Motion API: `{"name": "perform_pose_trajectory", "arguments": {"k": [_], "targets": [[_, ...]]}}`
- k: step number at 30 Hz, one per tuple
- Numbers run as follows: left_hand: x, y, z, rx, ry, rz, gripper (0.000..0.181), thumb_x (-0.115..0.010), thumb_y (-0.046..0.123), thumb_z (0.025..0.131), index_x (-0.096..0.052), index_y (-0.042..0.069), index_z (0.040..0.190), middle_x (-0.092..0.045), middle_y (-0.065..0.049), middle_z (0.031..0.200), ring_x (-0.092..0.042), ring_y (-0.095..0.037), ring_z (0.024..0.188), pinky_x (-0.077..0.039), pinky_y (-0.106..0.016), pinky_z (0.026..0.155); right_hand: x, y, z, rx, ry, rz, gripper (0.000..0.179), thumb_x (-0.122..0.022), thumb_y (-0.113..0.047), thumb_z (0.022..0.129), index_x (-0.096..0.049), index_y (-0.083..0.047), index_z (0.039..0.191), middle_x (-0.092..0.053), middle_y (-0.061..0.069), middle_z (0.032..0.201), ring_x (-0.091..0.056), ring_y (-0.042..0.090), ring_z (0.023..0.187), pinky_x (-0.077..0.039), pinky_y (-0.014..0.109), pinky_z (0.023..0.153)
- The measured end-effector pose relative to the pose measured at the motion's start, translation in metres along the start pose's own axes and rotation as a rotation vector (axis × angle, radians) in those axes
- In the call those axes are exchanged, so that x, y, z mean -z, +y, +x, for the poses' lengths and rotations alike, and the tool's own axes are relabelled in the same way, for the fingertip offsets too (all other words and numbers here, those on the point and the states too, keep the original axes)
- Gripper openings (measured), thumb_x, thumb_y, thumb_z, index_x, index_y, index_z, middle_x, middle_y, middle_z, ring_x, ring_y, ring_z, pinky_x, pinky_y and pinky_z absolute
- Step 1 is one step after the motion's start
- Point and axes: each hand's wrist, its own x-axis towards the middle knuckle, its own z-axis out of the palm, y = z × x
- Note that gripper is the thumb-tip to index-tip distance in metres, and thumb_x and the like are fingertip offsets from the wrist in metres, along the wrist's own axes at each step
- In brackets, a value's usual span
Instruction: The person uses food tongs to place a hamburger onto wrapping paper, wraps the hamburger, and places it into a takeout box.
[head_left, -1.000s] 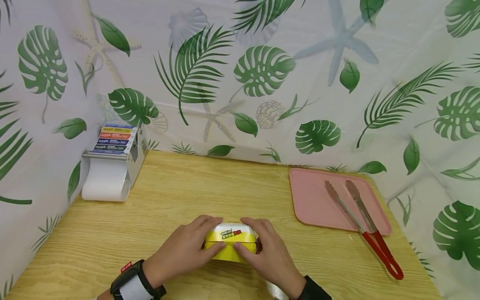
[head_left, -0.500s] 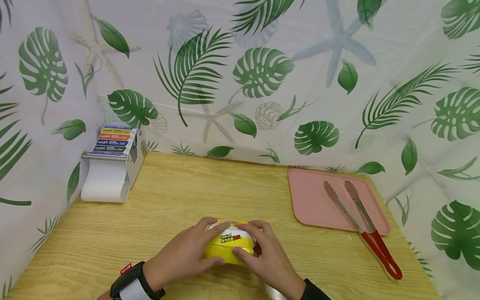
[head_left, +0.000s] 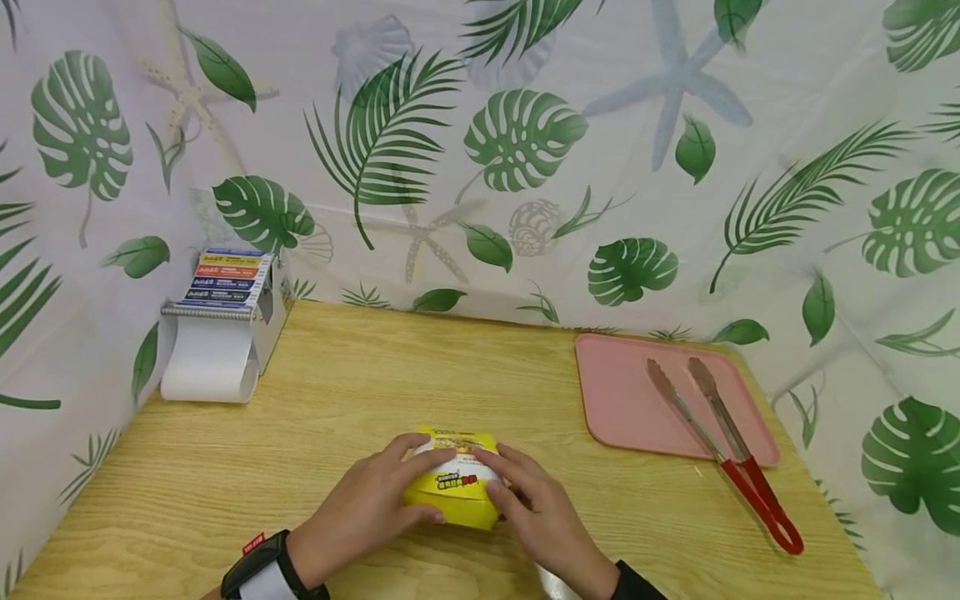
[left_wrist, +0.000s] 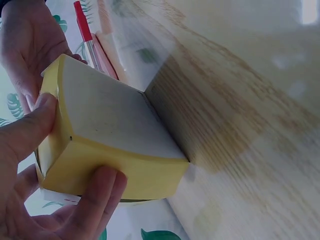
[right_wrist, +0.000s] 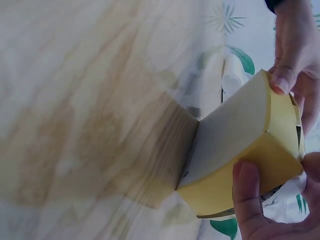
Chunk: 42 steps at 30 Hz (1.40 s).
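A yellow and white paper burger box [head_left: 453,506] with a printed lid is between both hands at the front of the table. Its near side is tipped up, so the pale underside [left_wrist: 110,112] shows in the left wrist view, with the far bottom edge down at the table. My left hand [head_left: 371,504] grips the left side, thumb low on the front and fingers over the lid and side. On the right side my right hand [head_left: 547,512] holds it, with fingers across the lid and the thumb [right_wrist: 247,182] on the yellow wall.
Red-handled tongs [head_left: 738,462] lie across a pink tray [head_left: 611,408] at right, handles past its front edge. A dispenser [head_left: 225,283] with a white paper roll [head_left: 213,362] stands back left. Something shiny [head_left: 553,583] lies partly beneath the right wrist. Leaf-patterned sheeting [head_left: 480,225] backs the table.
The thumbs have left the lid's front seam, the left one going lower and the right one to the right. The box has turned so more of its printed top shows.
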Motion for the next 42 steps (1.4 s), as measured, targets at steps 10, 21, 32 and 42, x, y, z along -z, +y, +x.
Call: {"name": "perform_pose_trajectory", "arguments": {"k": [10, 21, 32, 42], "targets": [[-0.005, 0.003, -0.002, -0.049, 0.002, 0.085, 0.065, -0.081, 0.041, 0.081, -0.059, 0.027, 0.141, -0.059, -0.014, 0.141, -0.071, -0.029, 0.106, -0.060, -0.042, 0.085, -0.007, 0.004, -0.005, 0.063, 0.020, -0.102, 0.046, -0.069, -0.039, 0.096, -0.061, -0.031, 0.140, -0.044, 0.024, 0.154, -0.069, 0.005, 0.089, -0.058, 0.018, 0.076], [-0.015, 0.001, -0.019, 0.106, -0.201, -0.162, 0.040, -0.069, 0.046, 0.094, -0.067, 0.034, 0.132, -0.032, -0.014, 0.164, -0.068, -0.030, 0.115, -0.059, -0.045, 0.088, -0.006, 0.015, -0.020, 0.006, -0.063, -0.090, 0.032, -0.066, -0.036, 0.098, -0.070, -0.033, 0.130, -0.044, 0.027, 0.156, -0.068, 0.034, 0.121, -0.059, 0.021, 0.085], [-0.014, -0.018, -0.014, 0.064, -0.219, -0.193, 0.057, -0.067, 0.046, 0.095, -0.052, 0.025, 0.145, -0.048, 0.002, 0.144, -0.050, -0.001, 0.072, -0.044, -0.017, 0.068, 0.006, 0.016, -0.010, -0.047, -0.150, -0.087, 0.071, -0.074, -0.039, 0.093, -0.043, -0.021, 0.155, -0.045, 0.016, 0.144, -0.067, 0.021, 0.107, -0.060, 0.027, 0.084], [-0.015, -0.017, -0.015, 0.107, -0.200, -0.147, 0.068, -0.070, 0.050, 0.091, -0.050, 0.023, 0.151, -0.035, -0.010, 0.160, -0.055, -0.006, 0.085, -0.046, -0.020, 0.074, 0.011, 0.018, 0.001, -0.022, -0.246, -0.085, 0.088, -0.076, -0.040, 0.091, -0.033, -0.004, 0.158, -0.019, 0.021, 0.169, -0.045, 0.039, 0.145, -0.052, 0.041, 0.105]]}}
